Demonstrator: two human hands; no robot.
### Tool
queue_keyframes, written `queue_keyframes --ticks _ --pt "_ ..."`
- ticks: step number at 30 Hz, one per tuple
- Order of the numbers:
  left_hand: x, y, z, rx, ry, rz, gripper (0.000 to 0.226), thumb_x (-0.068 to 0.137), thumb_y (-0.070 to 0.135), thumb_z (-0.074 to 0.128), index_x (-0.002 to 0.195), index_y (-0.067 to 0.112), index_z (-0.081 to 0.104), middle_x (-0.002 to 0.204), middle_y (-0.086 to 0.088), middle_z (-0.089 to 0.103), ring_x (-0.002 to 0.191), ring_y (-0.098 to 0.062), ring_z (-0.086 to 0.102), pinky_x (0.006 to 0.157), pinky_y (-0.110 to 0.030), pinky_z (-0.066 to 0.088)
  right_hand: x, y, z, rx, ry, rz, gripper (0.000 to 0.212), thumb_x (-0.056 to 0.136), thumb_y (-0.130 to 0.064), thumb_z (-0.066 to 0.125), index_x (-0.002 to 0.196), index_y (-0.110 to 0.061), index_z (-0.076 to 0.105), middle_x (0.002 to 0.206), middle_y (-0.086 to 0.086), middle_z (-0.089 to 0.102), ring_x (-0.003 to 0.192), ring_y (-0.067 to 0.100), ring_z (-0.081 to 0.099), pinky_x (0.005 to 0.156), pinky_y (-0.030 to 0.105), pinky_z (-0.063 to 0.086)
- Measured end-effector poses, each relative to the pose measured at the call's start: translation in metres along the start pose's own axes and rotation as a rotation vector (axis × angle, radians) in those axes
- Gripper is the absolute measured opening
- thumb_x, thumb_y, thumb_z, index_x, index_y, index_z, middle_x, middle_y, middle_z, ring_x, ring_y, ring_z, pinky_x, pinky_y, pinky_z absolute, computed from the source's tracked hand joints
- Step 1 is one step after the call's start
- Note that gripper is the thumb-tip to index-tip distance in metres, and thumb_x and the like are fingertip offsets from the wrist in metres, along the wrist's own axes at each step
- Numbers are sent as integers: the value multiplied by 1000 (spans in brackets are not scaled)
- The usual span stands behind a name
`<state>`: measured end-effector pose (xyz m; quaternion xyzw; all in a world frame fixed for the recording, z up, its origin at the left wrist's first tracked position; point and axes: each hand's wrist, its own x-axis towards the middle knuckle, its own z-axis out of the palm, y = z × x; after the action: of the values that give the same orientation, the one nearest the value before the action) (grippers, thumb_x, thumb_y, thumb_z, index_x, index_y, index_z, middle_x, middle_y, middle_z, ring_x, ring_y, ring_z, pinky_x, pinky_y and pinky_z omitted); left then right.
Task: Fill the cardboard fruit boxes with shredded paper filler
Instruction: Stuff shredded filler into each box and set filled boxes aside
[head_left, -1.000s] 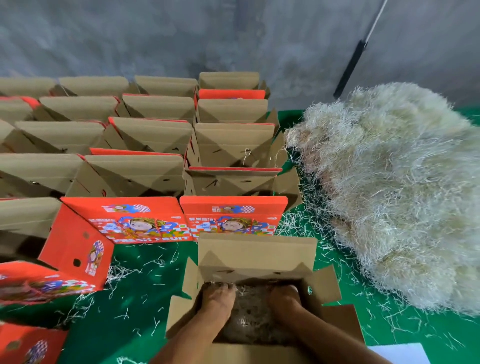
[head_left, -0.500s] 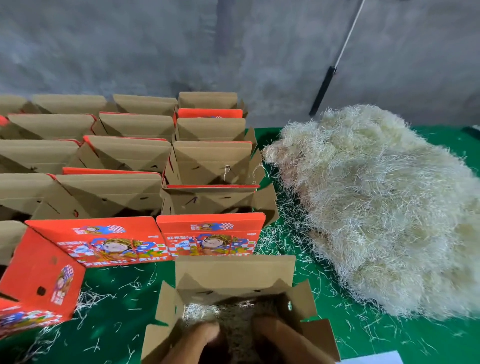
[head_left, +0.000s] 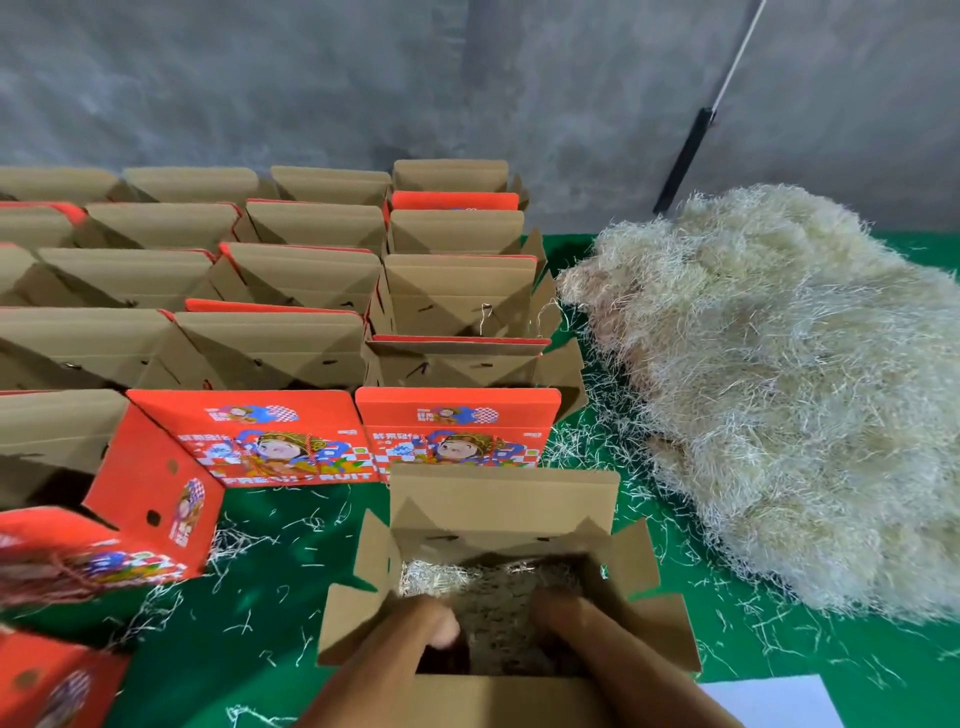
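The large heap of shredded paper is piled on the green table just right of the rows of open fruit boxes, apparently for easy reach. The nearest box is placed directly in front, flaps spread, a layer of filler already inside. The left hand and right hand are sunk into it, seemingly pressing; finger positions cannot be told.

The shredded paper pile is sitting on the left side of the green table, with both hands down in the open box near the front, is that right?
Not quite. The head view shows the shredded paper pile on the right side of the green table, not the left; the left side holds rows of boxes. The rest stands: the left hand and right hand are both down inside the open box near the front.
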<state>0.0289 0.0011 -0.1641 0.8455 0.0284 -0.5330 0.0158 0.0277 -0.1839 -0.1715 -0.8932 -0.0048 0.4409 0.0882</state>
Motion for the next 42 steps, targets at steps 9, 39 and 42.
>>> queue_keyframes --ticks 9,39,42 --pt "1 11 -11 -50 353 6 41 93 15 48 133 8 55 141 -16 52 128 -31 50 104 -37 42 10 -10 -16 -114 173 -10 43 96 -17 54 138 -10 54 141 14 55 130 30 52 108 39 43" --pt "-114 138 -75 -13 1221 790 51 92 31 57 141 26 44 145 8 40 138 -12 29 119 -36 20 -108 96 -51 1040 849 -480 57 96 -45 59 148 -32 39 145 -18 48 128 0 50 109 30 39" --pt "-106 149 -72 -6 1148 643 71 89 35 61 149 19 28 152 0 32 145 -20 22 121 -50 13 -97 110 -27 1473 728 -392 56 92 -64 52 143 -44 44 141 -23 52 128 -2 51 115 38 35"
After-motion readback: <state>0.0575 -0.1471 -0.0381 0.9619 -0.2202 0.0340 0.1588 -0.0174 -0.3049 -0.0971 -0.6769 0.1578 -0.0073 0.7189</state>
